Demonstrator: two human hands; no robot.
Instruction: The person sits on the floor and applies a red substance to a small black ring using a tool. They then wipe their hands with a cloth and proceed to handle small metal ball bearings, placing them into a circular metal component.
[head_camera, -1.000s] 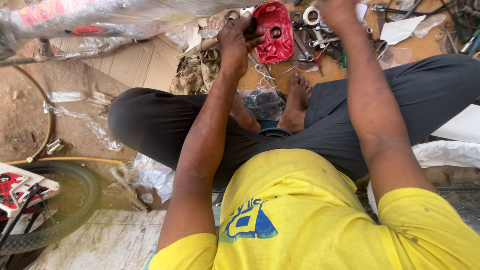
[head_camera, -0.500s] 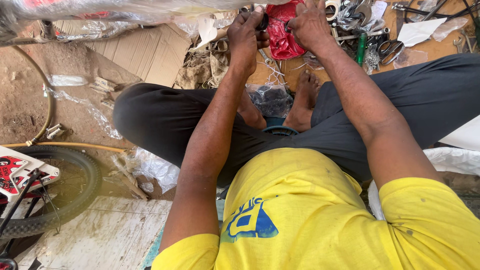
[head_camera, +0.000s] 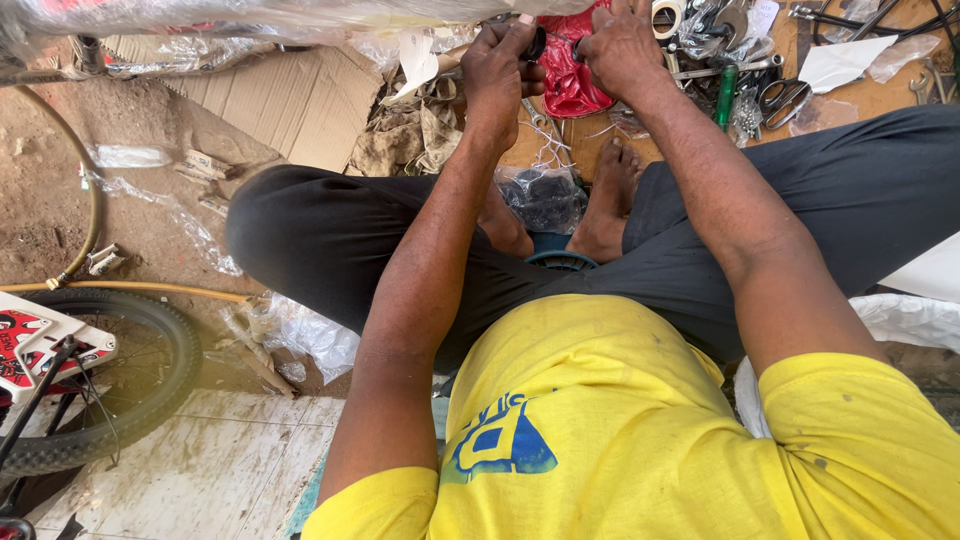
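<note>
you sat cross-legged with both arms stretched forward, your left hand (head_camera: 500, 70) curled shut on a small black part (head_camera: 537, 44) and your right hand (head_camera: 622, 48) gripping the red plastic piece (head_camera: 572, 72), steadied near the wooden board's (head_camera: 850, 95) far edge beside scattered tools (head_camera: 745, 75).

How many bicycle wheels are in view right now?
1: a black-tyred wheel at the lower left, beside the tiled floor. Others may be hidden outside the frame.
</note>
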